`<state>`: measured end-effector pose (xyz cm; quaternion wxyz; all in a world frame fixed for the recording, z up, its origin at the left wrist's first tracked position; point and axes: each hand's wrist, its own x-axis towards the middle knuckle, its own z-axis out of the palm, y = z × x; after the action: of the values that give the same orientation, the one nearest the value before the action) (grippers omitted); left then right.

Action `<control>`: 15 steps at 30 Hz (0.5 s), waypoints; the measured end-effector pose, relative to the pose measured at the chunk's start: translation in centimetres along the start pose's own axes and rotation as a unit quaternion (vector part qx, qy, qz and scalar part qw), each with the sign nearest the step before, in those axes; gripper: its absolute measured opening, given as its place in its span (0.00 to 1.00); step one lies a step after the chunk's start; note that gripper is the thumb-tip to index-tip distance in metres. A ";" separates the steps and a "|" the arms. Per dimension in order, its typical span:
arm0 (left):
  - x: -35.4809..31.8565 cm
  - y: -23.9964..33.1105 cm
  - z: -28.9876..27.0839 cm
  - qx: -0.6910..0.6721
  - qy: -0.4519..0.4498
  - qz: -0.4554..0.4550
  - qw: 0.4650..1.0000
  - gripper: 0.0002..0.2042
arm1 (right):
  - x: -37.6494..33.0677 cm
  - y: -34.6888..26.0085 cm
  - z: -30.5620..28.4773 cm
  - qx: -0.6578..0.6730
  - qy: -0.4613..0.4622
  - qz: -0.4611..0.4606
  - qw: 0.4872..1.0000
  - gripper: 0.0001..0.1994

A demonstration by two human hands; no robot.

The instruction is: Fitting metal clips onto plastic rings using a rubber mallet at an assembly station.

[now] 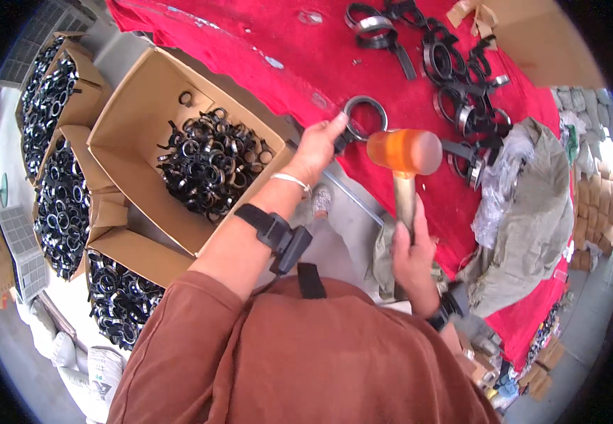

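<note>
My left hand (pixel 318 147) is closed on a black ring-shaped part with a short handle (pixel 366 118), at the near edge of the red-covered table (pixel 306 63). The ring's round opening faces up. In my right hand (pixel 414 260) is a mallet (pixel 407 152) with an orange, translucent head and a wooden handle. The mallet head hangs just right of the ring and in front of it in this view; whether the two touch I cannot tell. More black ring parts (pixel 444 60) lie in a loose pile at the far right of the table.
An open cardboard box (pixel 133 106) holding many ring parts stands left of the table. Further boxes of them (pixel 59 205) line the far left. A grey-green sack (pixel 536 219) with clear plastic lies at the table's right; another cardboard box (pixel 540 42) sits behind.
</note>
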<state>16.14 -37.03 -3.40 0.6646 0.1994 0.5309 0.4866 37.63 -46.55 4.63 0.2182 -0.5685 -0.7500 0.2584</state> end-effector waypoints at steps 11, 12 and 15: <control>-0.9 2.0 0.0 0.364 0.024 0.083 0.927 0.42 | 1.3 -2.5 -2.9 0.094 -0.002 0.110 0.989 0.26; -1.1 2.3 0.0 0.361 0.029 0.086 0.928 0.42 | 2.2 -3.3 -3.4 0.071 -0.013 0.101 0.992 0.26; -0.9 2.8 0.1 0.374 0.095 0.065 0.920 0.40 | 5.3 -3.3 -3.4 0.044 -0.012 -0.048 0.998 0.25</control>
<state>15.08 -36.51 -0.74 0.4549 0.4200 0.7210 0.3110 35.94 -41.64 9.54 0.2457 -0.5188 -0.7668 0.2872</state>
